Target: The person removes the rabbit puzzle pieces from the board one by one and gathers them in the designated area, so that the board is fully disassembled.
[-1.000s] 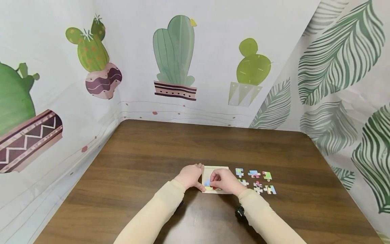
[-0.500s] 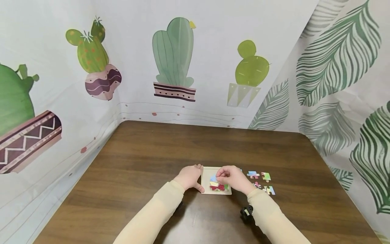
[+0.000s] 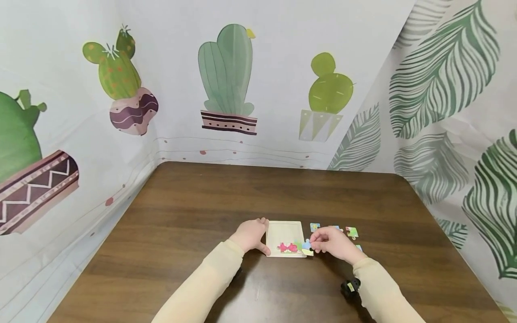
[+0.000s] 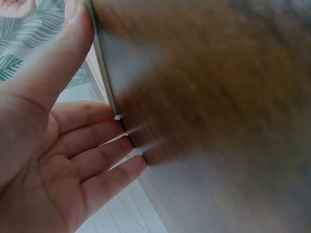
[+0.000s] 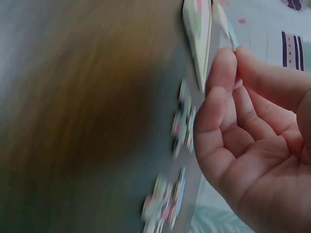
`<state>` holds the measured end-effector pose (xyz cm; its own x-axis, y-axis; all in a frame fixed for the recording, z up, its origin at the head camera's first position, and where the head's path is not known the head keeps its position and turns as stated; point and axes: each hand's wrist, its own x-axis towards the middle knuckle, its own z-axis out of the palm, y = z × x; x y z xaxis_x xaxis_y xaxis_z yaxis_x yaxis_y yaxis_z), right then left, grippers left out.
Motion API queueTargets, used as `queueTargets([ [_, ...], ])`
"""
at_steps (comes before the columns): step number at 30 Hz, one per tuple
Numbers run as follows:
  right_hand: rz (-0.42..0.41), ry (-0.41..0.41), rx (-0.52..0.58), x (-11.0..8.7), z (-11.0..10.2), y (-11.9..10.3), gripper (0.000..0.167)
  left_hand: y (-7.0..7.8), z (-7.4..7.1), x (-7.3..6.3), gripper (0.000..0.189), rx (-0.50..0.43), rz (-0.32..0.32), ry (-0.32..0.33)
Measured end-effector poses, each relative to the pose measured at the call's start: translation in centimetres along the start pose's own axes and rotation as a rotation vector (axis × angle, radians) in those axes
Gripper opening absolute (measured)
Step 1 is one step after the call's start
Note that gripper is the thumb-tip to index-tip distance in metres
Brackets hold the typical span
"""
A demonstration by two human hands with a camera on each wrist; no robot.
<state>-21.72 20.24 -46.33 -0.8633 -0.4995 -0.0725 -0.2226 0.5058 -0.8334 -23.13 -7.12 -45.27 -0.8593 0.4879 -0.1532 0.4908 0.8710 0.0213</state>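
Note:
My left hand (image 3: 249, 234) rests at the left side of a pale wooden puzzle tray (image 3: 282, 233). In the left wrist view, the thumb of the left hand (image 4: 63, 141) touches the tray edge (image 4: 104, 73), and its straight fingers reach the tabletop. At the tray's right near corner my right hand (image 3: 333, 242) pinches a blue and yellow puzzle piece (image 3: 307, 247) between thumb and forefinger, as the right wrist view of the right hand (image 5: 252, 126) also shows. Joined red and green pieces (image 3: 287, 247) lie along the tray's near side.
Loose puzzle pieces lie right of the tray, among them a blue one (image 3: 314, 227) and a green one (image 3: 352, 232); others are partly hidden by the right hand. Brown tabletop (image 3: 226, 193) surrounds the tray. A patterned cloth (image 3: 278, 89) hangs behind.
My right hand has moved right from over the tray's middle, taking the blue and yellow piece to the tray's right edge. My left hand stays at the tray's left side.

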Motion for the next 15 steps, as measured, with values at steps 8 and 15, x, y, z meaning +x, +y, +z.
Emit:
queueTargets([
  [8, 0.000, -0.033, 0.031, -1.4, -1.6, 1.3, 0.008, -0.2, 0.4, 0.2, 0.100, -0.011, -0.005, -0.002],
  [15, -0.003, -0.041, 0.031, -2.1, -1.8, 1.7, 0.009, -0.1, 0.4, 0.1, 0.100, 0.003, 0.002, 0.015],
])
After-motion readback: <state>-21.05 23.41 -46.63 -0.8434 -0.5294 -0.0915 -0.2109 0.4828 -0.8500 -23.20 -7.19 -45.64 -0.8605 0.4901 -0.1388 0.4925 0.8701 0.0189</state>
